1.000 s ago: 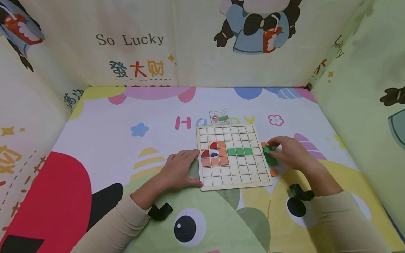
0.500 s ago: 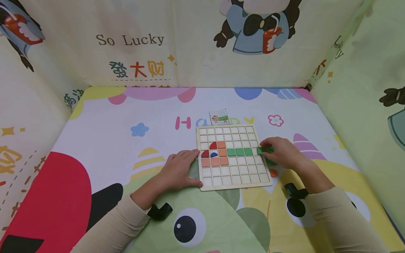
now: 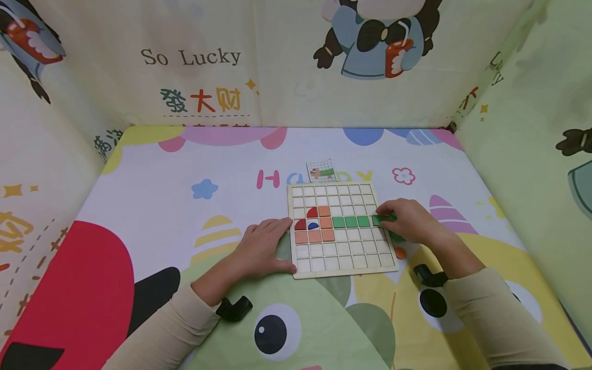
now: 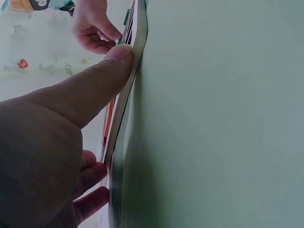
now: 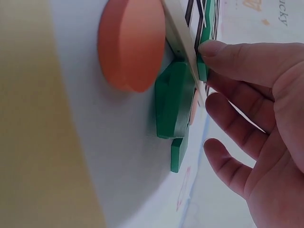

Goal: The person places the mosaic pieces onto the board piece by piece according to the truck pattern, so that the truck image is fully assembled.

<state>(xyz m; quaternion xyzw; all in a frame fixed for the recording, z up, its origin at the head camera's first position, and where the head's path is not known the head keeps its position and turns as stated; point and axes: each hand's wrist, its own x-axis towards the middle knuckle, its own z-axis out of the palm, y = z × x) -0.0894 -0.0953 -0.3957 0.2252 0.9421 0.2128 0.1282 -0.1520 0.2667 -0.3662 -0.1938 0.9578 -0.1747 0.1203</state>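
A light wooden grid board [image 3: 319,264] lies on the patterned cloth. My left hand [image 3: 261,249] rests against its left side, thumb at the near corner and fingers farther up the edge. Between thumb and fingers my right hand [image 3: 411,222] pinches a green tile [image 5: 204,69] at the board's right edge, at the end of a row of green square tiles [image 3: 350,222]. Left of that row sit orange squares [image 3: 326,222], red rounded tiles [image 3: 312,211] and a tile with a blue half circle [image 3: 313,226]. The right fingertips partly cover the held tile.
Under the right hand, beside the board, lie loose green pieces [image 5: 173,99] and an orange rounded piece [image 5: 132,45]. A small picture card [image 3: 321,171] with a gridded design lies behind the board's far edge. Printed cloth walls [image 3: 277,61] stand around the table.
My right hand has moved left from the loose pieces onto the board's right edge, bringing a green tile with it. The left hand and the board have stayed put.
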